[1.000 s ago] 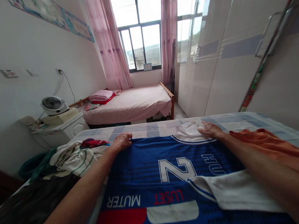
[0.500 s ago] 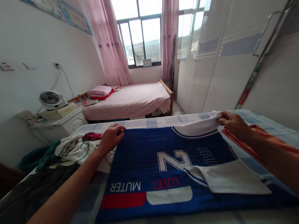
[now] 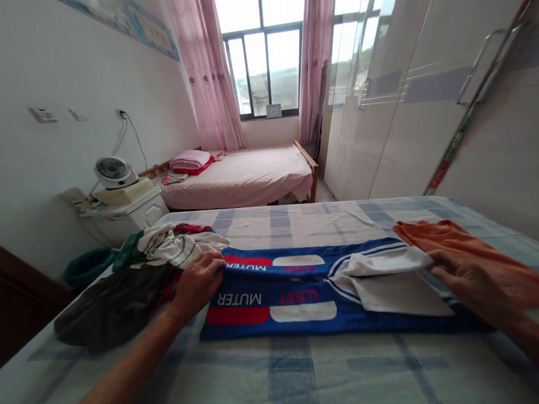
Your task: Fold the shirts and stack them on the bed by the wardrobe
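Blue-checked sheet (image 3: 291,379) lies beneath the folded blue shirt (image 3: 327,312), between a clothes heap (image 3: 119,302) at left and an orange garment (image 3: 477,261) at right. Well apart, the left hand (image 3: 200,282) pinches its left end, the right hand (image 3: 471,281) its white sleeve (image 3: 395,284).

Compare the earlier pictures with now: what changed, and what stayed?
The far part of the blue jersey has been folded toward the camera, hiding the 2 and showing a second MUTER. The left hand and right hand came nearer; the left still grips the jersey's left end, the right a white sleeve. The orange garment stayed put.
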Demonstrator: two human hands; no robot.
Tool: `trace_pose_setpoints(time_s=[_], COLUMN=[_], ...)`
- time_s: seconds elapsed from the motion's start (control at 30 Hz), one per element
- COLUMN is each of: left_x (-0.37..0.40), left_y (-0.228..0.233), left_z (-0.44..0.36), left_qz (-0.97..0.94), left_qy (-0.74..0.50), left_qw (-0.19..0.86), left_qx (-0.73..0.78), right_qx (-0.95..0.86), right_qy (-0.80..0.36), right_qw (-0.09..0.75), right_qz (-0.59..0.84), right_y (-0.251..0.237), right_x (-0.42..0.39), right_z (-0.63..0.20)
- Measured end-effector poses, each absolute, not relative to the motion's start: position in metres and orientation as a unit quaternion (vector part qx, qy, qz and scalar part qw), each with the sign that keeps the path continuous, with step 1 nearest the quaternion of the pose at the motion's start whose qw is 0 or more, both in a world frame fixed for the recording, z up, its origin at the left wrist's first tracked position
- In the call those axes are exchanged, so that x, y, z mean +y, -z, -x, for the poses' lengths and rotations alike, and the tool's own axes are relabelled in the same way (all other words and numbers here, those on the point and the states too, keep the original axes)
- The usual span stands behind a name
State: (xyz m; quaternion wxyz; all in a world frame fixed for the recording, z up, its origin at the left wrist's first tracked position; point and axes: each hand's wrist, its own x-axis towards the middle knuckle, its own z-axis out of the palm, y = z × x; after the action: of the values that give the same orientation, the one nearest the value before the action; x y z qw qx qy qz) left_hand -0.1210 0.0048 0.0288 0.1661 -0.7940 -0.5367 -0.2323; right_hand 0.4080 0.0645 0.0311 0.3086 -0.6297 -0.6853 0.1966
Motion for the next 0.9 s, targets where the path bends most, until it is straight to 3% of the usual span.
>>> trace_pose_setpoints(time_s=[0.13, 0.33, 0.63, 0.73, 0.9], left_x=[-0.003, -0.01, 0.026, 0.036, 0.046], left_y=[-0.032, -0.029, -0.029, -0.033, -0.046], left_z=[0.12, 0.119, 0.107, 0.076, -0.033], left_qz=[0.798, 0.808, 0.778, 0.757, 0.803], left_qy=[0.212, 0.173, 0.148, 0.197, 0.281], left_qw=[0.166, 0.095, 0.047, 0.03, -0.127], left_qx=[-0.54, -0.554, -0.609, -0.623, -0.51], right_qx=[-0.676, -0.705, -0.7, -0.687, -0.678], right_qy=[-0.197, -0.19, -0.171, -0.175, -0.166], right_qw=[0.324, 0.244, 0.26, 0.283, 0.324], right_qz=[0.632, 0.638, 0.643, 0.646, 0.639], right_y=[-0.036, -0.02, -0.016, -0.02, -0.023], right_x=[0.061, 0.051, 0.053, 0.051, 0.048], right_z=[-0.41, -0.408, -0.408, -0.405, -0.4])
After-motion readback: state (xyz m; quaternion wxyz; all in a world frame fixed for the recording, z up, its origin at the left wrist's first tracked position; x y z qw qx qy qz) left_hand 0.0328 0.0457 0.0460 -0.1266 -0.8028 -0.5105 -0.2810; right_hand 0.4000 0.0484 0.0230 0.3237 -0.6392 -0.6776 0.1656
